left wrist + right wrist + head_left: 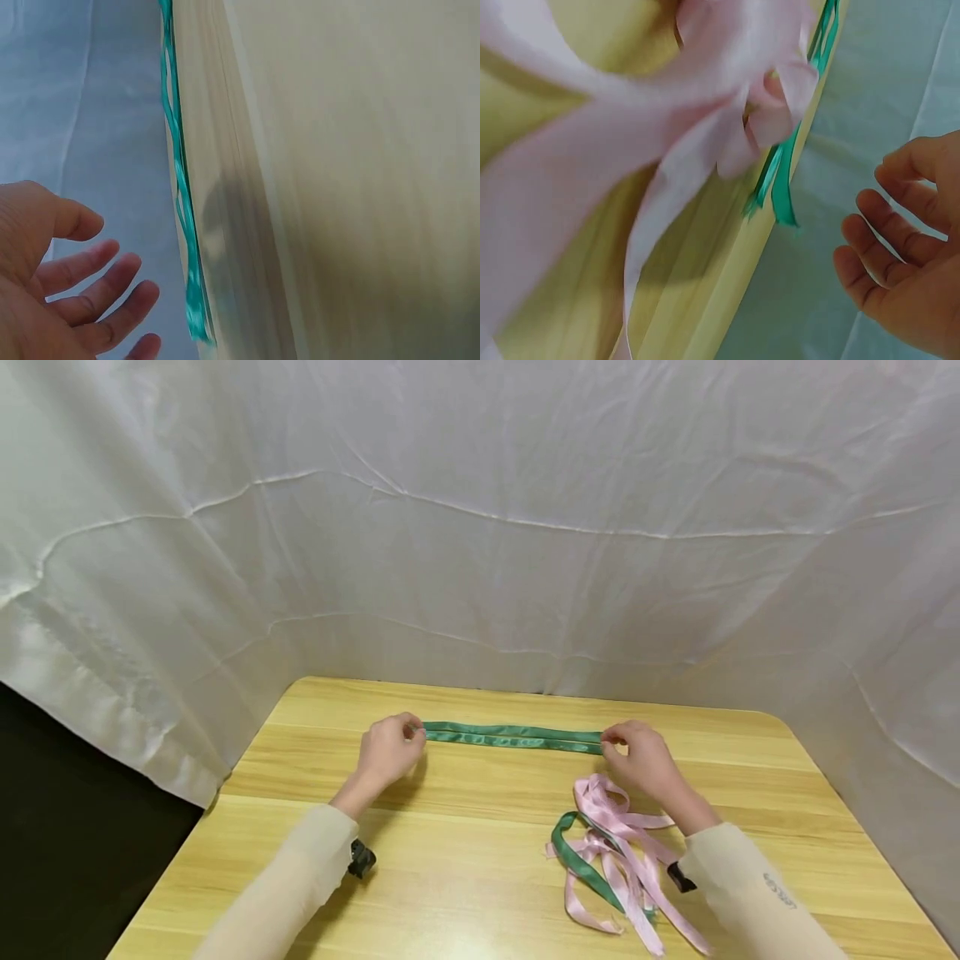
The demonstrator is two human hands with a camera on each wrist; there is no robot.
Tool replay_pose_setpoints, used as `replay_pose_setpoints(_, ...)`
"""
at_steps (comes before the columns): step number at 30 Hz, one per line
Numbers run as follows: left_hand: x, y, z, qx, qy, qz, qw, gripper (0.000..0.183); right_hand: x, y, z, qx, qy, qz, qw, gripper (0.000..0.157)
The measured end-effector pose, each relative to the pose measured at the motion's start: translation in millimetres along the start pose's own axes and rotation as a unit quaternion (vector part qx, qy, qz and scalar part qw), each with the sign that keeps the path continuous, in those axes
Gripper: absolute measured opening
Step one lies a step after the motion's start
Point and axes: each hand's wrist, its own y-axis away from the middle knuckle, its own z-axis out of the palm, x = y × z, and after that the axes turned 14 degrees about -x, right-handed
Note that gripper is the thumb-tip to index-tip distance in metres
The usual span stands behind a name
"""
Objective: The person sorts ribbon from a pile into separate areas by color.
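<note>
Two green satin ribbon strips (510,736) lie side by side across the back of the table. At their left ends is my left hand (392,747); the left wrist view shows its fingers (124,274) spread, apart from the green ribbon (184,172). My right hand (641,758) is at the right ends, thumb and forefinger close together in the head view. In the right wrist view, its fingers (877,240) are loosely bent and hold nothing, and loose green ribbon ends (782,191) show beside them.
A tangled heap of pink ribbons (611,806) lies in front of my right hand, partly under the forearm, with a green ribbon (577,860) among it. White cloth (525,585) hangs behind and beside the wooden table (442,843).
</note>
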Motion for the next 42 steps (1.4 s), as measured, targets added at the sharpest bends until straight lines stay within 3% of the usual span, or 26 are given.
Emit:
replay_pose_setpoints(8,29.3,10.2,26.0,-0.041,0.031,0.050,0.9975,0.022,-16.6,14.1,10.2,-0.038,0.000,-0.027,0.999,0.015)
replay_pose_setpoints(14,57.2,20.2,52.4,-0.097,0.013,0.099,0.9902,0.022,-25.4,26.8,19.5,-0.066,0.024,-0.051,0.996,0.010)
replay_pose_setpoints(22,91.2,24.7,90.9,-0.132,-0.011,0.155,0.9790,0.012,-30.5,39.0,26.2,-0.129,0.001,-0.099,0.987,0.006)
replay_pose_setpoints(29,116.4,30.3,113.8,-0.174,-0.031,0.160,0.9712,0.013,-33.2,44.2,30.3,-0.183,0.005,-0.104,0.978,0.004)
replay_pose_setpoints(35,131.6,36.9,123.7,-0.202,-0.054,0.156,0.9653,0.018,-36.6,48.0,35.9,-0.184,0.042,-0.084,0.978,0.007)
replay_pose_setpoints(42,136.2,40.2,128.5,-0.220,-0.042,0.149,0.9632,0.023,-38.7,49.6,39.3,-0.198,0.014,-0.062,0.978,0.006)
